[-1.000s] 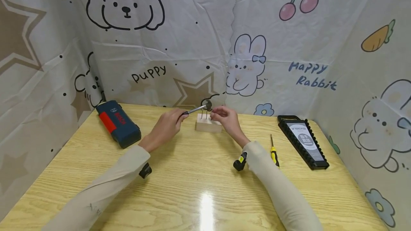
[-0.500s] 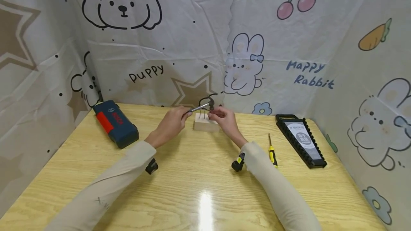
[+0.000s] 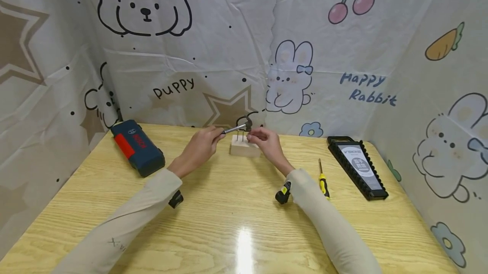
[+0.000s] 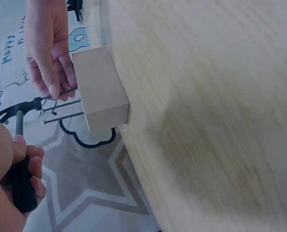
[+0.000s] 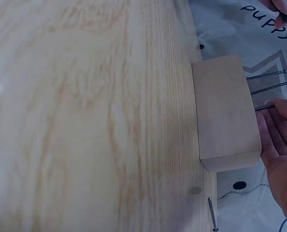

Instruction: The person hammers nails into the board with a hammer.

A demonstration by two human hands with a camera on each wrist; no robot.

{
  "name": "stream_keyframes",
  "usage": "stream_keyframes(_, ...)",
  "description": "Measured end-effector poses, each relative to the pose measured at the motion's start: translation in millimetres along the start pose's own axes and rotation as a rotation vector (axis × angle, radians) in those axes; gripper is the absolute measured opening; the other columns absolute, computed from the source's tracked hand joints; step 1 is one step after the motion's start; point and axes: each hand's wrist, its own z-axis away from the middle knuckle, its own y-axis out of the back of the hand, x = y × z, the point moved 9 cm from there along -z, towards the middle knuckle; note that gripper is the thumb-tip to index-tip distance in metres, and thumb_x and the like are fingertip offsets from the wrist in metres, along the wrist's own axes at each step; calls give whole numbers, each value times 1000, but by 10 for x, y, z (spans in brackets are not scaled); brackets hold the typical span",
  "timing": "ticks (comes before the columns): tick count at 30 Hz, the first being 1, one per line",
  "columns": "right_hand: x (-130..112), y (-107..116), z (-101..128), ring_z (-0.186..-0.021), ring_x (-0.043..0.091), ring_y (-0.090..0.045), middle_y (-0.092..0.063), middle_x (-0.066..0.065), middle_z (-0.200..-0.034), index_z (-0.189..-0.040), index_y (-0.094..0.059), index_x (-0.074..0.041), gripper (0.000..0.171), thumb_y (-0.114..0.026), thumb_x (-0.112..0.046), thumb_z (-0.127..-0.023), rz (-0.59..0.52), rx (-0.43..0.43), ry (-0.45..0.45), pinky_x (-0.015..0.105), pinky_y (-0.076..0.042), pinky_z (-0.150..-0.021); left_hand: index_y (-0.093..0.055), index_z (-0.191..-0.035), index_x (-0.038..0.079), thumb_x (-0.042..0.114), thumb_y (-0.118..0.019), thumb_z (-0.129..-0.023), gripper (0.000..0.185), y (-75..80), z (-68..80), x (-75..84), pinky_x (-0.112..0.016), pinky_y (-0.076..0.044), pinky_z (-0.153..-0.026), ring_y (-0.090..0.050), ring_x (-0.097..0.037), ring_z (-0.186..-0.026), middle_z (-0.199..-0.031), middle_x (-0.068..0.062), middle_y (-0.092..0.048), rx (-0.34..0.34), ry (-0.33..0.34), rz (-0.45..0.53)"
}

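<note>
A small pale wooden block (image 3: 244,150) stands near the table's far edge with three thin nails upright in it. My left hand (image 3: 213,135) grips the black handle of a small hammer (image 3: 238,128), whose head hovers just above the nails. My right hand (image 3: 254,137) pinches one nail at the block's right side. In the left wrist view, the block (image 4: 99,89) shows two free nails (image 4: 61,105) beside the one pinched by the right hand (image 4: 53,87). The hammer head (image 4: 20,109) is close to that nail's tip. In the right wrist view, the block (image 5: 225,111) and nails (image 5: 266,75) are beside my fingers (image 5: 279,135).
A blue and red tool case (image 3: 138,148) lies at the far left. A yellow-handled screwdriver (image 3: 324,178) and a black bit tray (image 3: 358,166) lie to the right. A loose nail (image 5: 212,212) rests on the table by the block. Printed cloth walls close in three sides.
The hammer head rose a little, then dropped back to just above the nails. Both hands stay at the block, the right still pinching its nail.
</note>
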Motion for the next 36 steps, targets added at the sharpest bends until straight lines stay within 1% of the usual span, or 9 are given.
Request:
stream_keyframes(5, -3, 4, 1, -100, 19, -74, -75, 24, -114, -112, -72, 7, 18, -73, -5, -99, 16, -8, 0, 23, -56, -90, -67, -96, -1, 5, -61, -106, 14, 8, -19, 47, -30, -44, -61, -50, -17, -66, -83, -11, -63, -9, -23, -12)
stream_keyframes(13, 13, 0, -1, -107, 37, -73, -73, 29, -116, -113, -70, 11, 20, -72, -2, -99, -12, -18, 7, 21, -56, -89, -57, -84, 3, 4, -59, -107, 23, -22, -6, 54, -28, -38, -58, -41, -15, -62, -73, -7, -52, -33, -35, -27)
stream_keyframes(17, -102, -6, 38, -110, 44, -70, -72, 32, -116, -114, -68, 14, 21, -70, -1, -100, -14, -32, 10, 20, -55, -88, -64, -90, 0, 6, -59, -107, 19, 5, -27, 34, -29, -40, -59, -44, -16, -64, -77, -9, -57, -30, -8, 1)
stream_keyframes(20, -99, -4, 42, -111, 45, -70, -71, 31, -117, -116, -68, 14, 23, -70, -3, -101, -10, -35, 5, 23, -56, -90, -69, -99, -2, 6, -58, -108, 16, 111, -85, 2, -29, -41, -59, -48, -16, -64, -81, -12, -62, 32, 9, 71)
stream_keyframes(23, 5, 5, 19, -109, 40, -71, -73, 28, -117, -116, -70, 9, 23, -71, -8, -101, -8, -15, 11, 22, -55, -89, -69, -106, -4, 6, -57, -108, 17, 251, -137, 21, -33, -43, -61, -50, -19, -65, -83, -14, -62, 140, -21, 147)
stream_keyframes(25, 8, 2, 15, -108, 37, -72, -73, 26, -116, -115, -71, 8, 22, -72, -8, -101, -2, -5, 6, 22, -55, -89, -69, -106, -5, 5, -57, -108, 16, 296, -147, 64, -35, -46, -63, -53, -21, -69, -86, -15, -63, 177, -54, 155)
stream_keyframes(27, 1, -10, 10, -105, 32, -74, -74, 25, -115, -112, -71, 7, 18, -72, -7, -100, -2, 2, 4, 20, -55, -88, -70, -108, -5, 5, -58, -108, 16, 248, -148, 82, -37, -48, -65, -55, -22, -71, -89, -15, -65, 131, -55, 139)
stream_keyframes(32, 5, -6, 1, -100, 21, -75, -76, 23, -111, -103, -70, 7, 11, -73, -3, -98, -5, 24, 7, 23, -57, -88, -71, -104, -4, 7, -57, -108, 18, -29, -129, 8, -34, -46, -64, -53, -18, -71, -89, -12, -66, -78, 10, 69)
stream_keyframes(36, 25, 6, 12, -98, 17, -74, -76, 22, -110, -105, -72, 5, 13, -74, -6, -98, 14, 23, 7, 23, -56, -88, -71, -107, -6, 7, -57, -108, 19, -54, -111, -10, -33, -45, -65, -52, -19, -71, -90, -13, -66, -66, 23, 63)
